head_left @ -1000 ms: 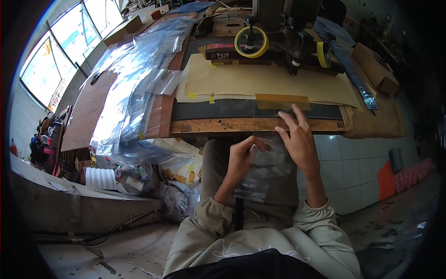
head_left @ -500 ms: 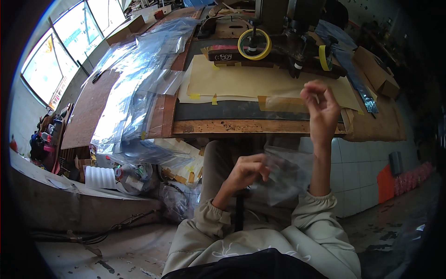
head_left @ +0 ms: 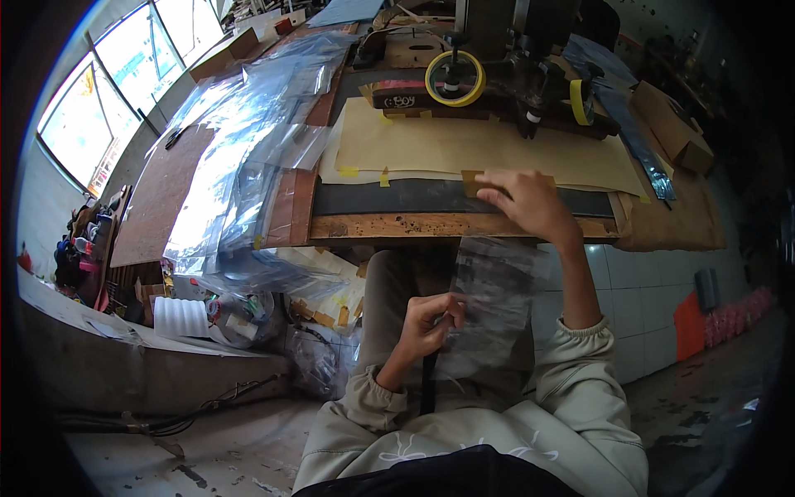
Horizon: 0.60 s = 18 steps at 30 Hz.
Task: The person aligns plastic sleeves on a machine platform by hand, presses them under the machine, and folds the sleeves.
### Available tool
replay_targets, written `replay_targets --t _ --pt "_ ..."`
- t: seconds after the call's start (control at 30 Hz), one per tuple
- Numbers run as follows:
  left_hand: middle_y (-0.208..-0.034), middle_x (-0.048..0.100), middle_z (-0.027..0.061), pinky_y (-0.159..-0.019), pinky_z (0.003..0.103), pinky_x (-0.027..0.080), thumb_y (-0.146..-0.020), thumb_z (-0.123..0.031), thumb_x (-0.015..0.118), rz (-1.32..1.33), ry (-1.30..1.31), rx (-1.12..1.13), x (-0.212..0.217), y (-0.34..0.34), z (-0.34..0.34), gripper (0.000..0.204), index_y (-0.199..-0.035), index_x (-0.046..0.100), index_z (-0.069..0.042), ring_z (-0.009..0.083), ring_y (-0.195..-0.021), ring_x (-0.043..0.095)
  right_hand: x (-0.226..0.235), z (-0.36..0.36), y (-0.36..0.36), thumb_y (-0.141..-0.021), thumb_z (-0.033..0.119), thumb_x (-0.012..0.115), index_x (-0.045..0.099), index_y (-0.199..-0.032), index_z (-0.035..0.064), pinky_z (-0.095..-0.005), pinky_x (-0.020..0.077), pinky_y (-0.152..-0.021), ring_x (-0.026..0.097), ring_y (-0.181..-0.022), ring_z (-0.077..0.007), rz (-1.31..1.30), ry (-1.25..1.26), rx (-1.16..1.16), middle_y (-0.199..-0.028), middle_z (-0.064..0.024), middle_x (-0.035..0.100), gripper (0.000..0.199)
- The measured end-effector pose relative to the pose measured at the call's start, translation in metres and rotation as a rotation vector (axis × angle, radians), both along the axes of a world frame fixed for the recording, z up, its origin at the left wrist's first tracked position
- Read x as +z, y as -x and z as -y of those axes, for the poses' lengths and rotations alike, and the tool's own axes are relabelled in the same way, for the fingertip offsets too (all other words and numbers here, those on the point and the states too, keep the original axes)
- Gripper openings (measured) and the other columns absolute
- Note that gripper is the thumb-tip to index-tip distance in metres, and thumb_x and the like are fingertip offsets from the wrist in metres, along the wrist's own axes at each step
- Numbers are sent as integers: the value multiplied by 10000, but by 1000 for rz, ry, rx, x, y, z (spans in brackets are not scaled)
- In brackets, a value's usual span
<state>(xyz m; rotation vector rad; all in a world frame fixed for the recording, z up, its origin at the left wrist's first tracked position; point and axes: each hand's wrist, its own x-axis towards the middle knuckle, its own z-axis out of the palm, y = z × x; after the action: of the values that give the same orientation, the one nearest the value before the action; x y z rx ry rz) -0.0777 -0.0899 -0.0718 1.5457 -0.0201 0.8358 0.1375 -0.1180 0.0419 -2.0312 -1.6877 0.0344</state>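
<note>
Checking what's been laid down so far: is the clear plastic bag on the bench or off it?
Off it: the left hand holds the clear plastic bag over the lap, below the bench.

I wear a loose, pale beige sweatshirt with long sleeves; each sleeve ends in a ribbed cuff, snug at the wrist, and the cloth bunches in soft folds above it; my left hand (head_left: pixel 426 323) and right hand (head_left: pixel 530 203) are bare, with no gloves, rings or watch that I can see; a pale line drawing marks the chest; my trousers are a dull khaki.
</note>
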Motion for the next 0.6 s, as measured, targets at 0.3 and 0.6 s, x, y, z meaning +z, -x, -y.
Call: replay_targets --t 0.3,0.6 --pt "-586 502 40 -632 228 408 -685 77 398 -15 117 149 14 -1 2 134 -612 481 1 114 -584 490 -35 -21 -1 -830 508 430 433 -1165 -49 -418 354 -957 382 -1174 -372 161 29 -9 -1254 -253 396 650" --pt "-598 513 49 -564 189 382 -633 161 353 20 82 154 23 -1 -3 184 -656 481 30 85 -564 475 -29 -29 0 -832 515 434 422 -1201 -65 -385 289 -1019 330 -1227 -353 43 83 3 -1273 -263 384 688"
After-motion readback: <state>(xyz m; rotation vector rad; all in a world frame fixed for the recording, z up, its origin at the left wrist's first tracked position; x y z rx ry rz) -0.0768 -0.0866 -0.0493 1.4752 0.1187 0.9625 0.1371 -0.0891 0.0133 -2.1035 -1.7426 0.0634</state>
